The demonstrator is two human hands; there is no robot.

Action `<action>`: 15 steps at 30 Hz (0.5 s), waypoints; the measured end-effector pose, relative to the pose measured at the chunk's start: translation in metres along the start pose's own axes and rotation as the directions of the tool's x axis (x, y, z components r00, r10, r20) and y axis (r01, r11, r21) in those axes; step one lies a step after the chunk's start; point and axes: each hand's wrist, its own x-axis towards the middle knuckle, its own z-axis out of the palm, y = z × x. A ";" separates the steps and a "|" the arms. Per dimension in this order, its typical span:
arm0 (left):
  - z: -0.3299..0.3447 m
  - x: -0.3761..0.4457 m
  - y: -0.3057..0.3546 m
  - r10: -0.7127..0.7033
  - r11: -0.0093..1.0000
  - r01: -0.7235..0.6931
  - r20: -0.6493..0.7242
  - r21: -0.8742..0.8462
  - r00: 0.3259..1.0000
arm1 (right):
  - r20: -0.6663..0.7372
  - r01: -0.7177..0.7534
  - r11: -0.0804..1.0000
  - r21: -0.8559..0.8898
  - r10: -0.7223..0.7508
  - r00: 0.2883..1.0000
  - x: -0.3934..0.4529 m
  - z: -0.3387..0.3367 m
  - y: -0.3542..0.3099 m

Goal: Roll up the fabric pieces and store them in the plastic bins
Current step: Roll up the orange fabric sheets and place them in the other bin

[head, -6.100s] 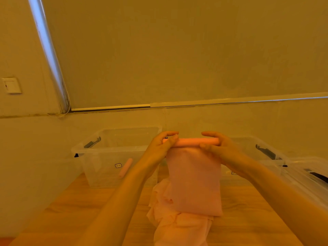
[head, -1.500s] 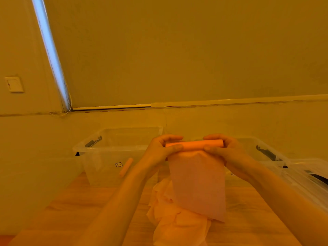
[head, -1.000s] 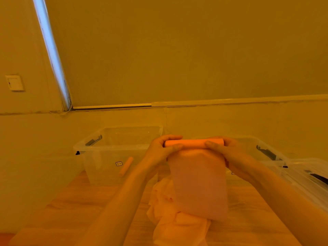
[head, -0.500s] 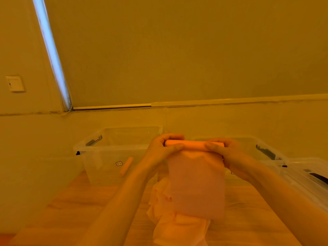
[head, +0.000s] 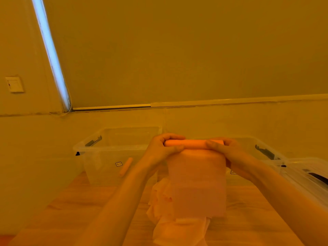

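Note:
I hold a pink fabric strip [head: 197, 181] up in front of me, its top wound into a tight orange-pink roll [head: 192, 144]. My left hand [head: 160, 150] grips the roll's left end and my right hand [head: 225, 151] grips its right end. The unrolled part hangs down to a heap of loose pink fabric [head: 177, 226] on the wooden table [head: 79, 210]. A clear plastic bin [head: 110, 153] stands behind on the left with one finished roll [head: 126, 166] inside. A second clear bin [head: 262, 153] stands behind my right hand.
A clear lid or further bin [head: 308, 176] with a black latch lies at the right edge. A wall runs close behind the bins, with a window blind above and a switch plate [head: 14, 84] on the left.
The roll has grown thicker and the hanging strip shorter as my fingers turned it; its lower edge has risen off the heap. The hands stayed in about the same place.

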 end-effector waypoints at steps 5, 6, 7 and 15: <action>0.000 0.001 -0.001 -0.021 0.999 0.020 -0.022 -0.039 1.000 | 0.023 0.036 0.999 0.032 -0.036 0.999 0.002 -0.001 0.003; 0.000 0.001 0.000 -0.014 1.000 0.013 -0.025 -0.026 1.000 | 0.039 0.017 0.997 0.076 -0.020 0.999 0.003 -0.001 0.003; 0.000 0.001 0.000 -0.009 1.000 0.009 -0.028 -0.017 1.000 | 0.052 -0.006 0.993 0.120 -0.001 0.999 0.004 -0.001 0.003; 0.001 -0.001 -0.003 -0.049 0.998 0.048 -0.011 -0.042 0.999 | -0.017 0.014 0.997 0.079 -0.013 1.000 0.004 0.001 0.004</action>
